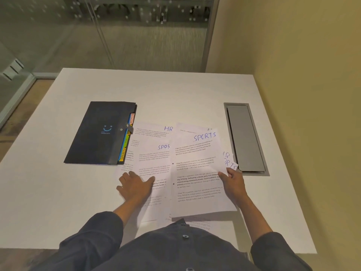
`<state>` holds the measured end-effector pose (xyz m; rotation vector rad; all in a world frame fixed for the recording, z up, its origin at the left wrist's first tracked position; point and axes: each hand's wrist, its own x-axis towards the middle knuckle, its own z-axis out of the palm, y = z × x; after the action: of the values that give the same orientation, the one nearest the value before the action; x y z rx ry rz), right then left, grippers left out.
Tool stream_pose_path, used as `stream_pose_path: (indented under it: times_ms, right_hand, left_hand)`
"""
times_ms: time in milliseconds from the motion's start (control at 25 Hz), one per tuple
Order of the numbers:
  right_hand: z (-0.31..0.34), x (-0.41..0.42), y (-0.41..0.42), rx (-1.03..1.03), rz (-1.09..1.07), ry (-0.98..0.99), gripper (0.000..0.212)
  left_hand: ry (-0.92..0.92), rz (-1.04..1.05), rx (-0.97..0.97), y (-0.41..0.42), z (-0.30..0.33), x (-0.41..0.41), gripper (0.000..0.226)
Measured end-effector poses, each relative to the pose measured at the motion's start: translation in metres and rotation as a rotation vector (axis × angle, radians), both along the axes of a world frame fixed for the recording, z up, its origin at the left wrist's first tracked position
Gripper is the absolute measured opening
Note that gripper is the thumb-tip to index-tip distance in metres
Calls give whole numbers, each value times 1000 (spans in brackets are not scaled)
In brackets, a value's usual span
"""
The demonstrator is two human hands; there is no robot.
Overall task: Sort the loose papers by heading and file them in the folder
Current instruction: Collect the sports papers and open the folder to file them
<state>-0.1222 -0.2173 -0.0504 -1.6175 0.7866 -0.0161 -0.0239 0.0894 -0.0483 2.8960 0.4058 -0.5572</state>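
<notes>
A dark folder (97,133) with a smiley mark lies closed on the white table, coloured tabs reading SPORTS and HR along its right edge. Loose printed papers overlap in front of me. My right hand (233,181) pinches the right edge of a sheet headed SPORTS (197,173), lifting it slightly above the pile. My left hand (134,185) rests flat, fingers spread, on another SPORTS sheet (154,163). An HR sheet (154,131) peeks out behind, and more headings show at the right edge under the lifted sheet.
A grey metal cable hatch (246,137) is set into the table (175,90) to the right of the papers. A beige wall runs along the right side. Glass partitions stand beyond the far edge.
</notes>
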Motion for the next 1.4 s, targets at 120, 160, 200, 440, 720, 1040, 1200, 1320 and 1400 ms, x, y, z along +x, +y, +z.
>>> stream_pose_path:
  times_ms: [120, 160, 200, 440, 720, 1040, 1200, 1320, 1400]
  right_hand:
    - [-2, -3, 0, -28, 15, 29, 14]
    - [-1, -4, 0, -32, 10, 37, 14]
    - [0, -4, -1, -29, 0, 43, 14]
    - [11, -5, -3, -4, -35, 41, 17]
    - [19, -3, 0, 43, -45, 20, 18]
    - [38, 9, 9, 117, -39, -44, 21]
    - [58, 28, 18, 192, -85, -93, 27]
    - [75, 42, 32, 254, -61, -120, 13]
    - [84, 49, 42, 287, -49, -152, 16]
  left_hand:
    - [24, -16, 34, -1, -3, 1, 84]
    - [13, 4, 17, -2, -4, 2, 84]
    - [5, 28, -12, -2, -5, 3, 83]
    - [-159, 149, -299, 8, -12, 9, 58]
    - [-283, 175, -546, 17, -5, 20, 18]
    - [-267, 75, -902, 19, 39, 34, 16]
    - [-358, 70, -1027, 25, 76, 47, 12]
    - [-350, 93, -1134, 33, 101, 59, 19]
    - [-317, 127, -1225, 32, 118, 63, 19]
